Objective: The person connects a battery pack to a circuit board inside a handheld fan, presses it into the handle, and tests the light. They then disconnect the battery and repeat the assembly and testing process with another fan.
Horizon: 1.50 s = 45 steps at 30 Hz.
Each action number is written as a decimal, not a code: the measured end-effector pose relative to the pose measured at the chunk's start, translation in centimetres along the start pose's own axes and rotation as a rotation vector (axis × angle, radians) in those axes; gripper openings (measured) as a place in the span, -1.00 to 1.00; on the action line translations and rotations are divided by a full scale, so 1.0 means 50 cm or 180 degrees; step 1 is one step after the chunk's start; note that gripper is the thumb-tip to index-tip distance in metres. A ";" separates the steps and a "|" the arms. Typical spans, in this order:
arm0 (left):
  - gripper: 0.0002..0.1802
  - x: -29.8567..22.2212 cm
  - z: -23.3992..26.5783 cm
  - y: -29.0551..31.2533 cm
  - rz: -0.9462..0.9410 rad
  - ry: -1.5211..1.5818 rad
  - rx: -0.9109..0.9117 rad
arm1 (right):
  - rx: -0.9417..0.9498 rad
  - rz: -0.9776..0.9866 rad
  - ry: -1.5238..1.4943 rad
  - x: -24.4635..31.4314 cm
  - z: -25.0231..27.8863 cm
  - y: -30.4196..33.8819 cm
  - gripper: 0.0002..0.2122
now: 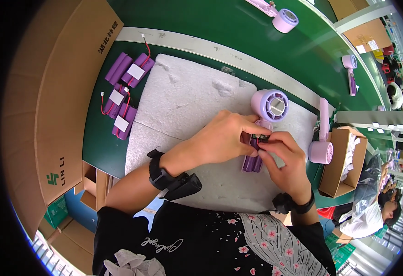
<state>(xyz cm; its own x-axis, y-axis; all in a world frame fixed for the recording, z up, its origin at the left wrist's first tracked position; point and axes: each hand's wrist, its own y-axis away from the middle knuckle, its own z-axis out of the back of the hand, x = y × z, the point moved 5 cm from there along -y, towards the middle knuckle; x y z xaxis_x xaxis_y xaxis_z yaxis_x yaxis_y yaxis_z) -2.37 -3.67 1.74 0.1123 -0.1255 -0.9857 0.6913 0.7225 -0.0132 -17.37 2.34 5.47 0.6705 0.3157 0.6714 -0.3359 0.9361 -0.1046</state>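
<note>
A lilac handheld fan point(270, 105) lies on a white foam pad with its handle open toward me. Inside the handle are a purple battery pack point(253, 162) and a small green circuit board point(260, 137) with a red wire beside it. My left hand point(227, 138) grips the handle, its fingers at the neck and its thumb by the board. From the other side, my right hand point(286, 154) is closed in a pinch at the board's edge, next to the red wire. What exactly these right fingertips hold is hidden.
Purple battery packs point(122, 122) with leads lie left of the foam pad point(183, 96). A large carton point(49, 101) stands at far left. Another fan point(321, 149) and an open box point(337, 179) are at right. More fans point(285, 20) lie beyond the rail. A person point(365, 221) sits at far right.
</note>
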 end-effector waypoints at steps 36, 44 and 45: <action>-0.71 -0.025 0.243 0.078 -0.0626 -0.2591 -0.3710 | -0.0700 -0.1575 0.1263 -0.471 0.228 -0.512 -0.28; -0.68 -0.054 0.230 0.096 -0.1781 -0.0878 -0.4290 | 0.0251 -0.0318 -0.0665 -0.095 0.137 -0.323 -0.45; -0.68 -0.056 0.226 0.099 -0.1734 -0.0867 -0.4250 | 0.0656 -0.0298 -0.0823 -0.067 0.120 -0.285 -0.41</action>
<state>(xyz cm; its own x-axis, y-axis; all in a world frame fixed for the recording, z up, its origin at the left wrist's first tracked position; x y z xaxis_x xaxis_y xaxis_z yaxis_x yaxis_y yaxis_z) 8.79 -7.40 6.33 0.2924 -0.5948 -0.7488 -0.4509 0.6048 -0.6564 -18.81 -12.98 9.11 0.5237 0.1552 0.8377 -0.4250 0.8998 0.0990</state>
